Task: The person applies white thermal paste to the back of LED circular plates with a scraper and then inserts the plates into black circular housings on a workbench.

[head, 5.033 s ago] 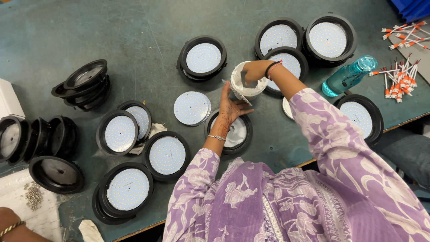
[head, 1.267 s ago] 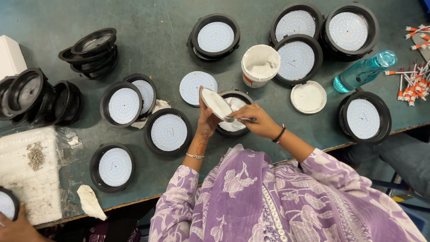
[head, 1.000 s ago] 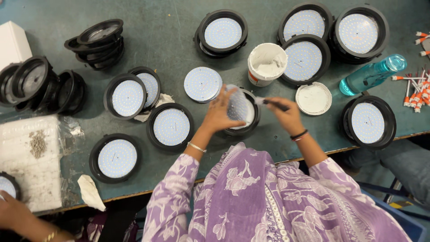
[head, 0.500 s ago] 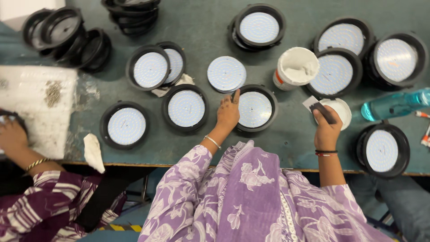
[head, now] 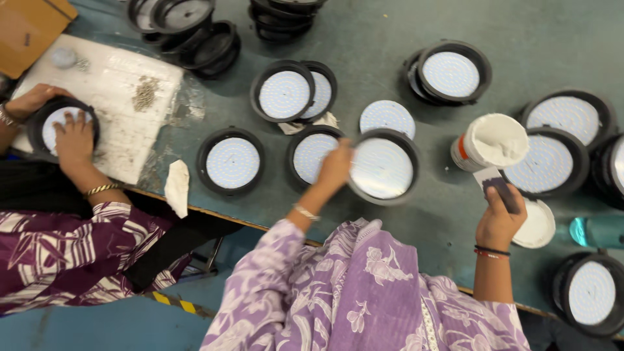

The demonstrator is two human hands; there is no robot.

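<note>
A green workbench point(head: 403, 227) is crowded with round black lamp housings. Near its front edge, the person's left hand point(head: 335, 170) is gripping the rim of 1 lamp point(head: 382, 168), tilting its white LED face. The right hand point(head: 499, 218) is pinching a small dark spreader card point(head: 498, 186). Holding the lamp level would likely help. A white paste tub point(head: 491, 140) is sitting just beside it. At far left, a co-worker's hands point(head: 71, 140) are pressing another lamp point(head: 58, 127).

Assembly workshop: a worn green worktable point(head: 390, 39) crowded with round black lamp housings holding white dotted discs point(head: 233, 162), stacked empty black housings point(head: 188, 26), and a white paste tub point(head: 491, 140) (two workers seated).
</note>
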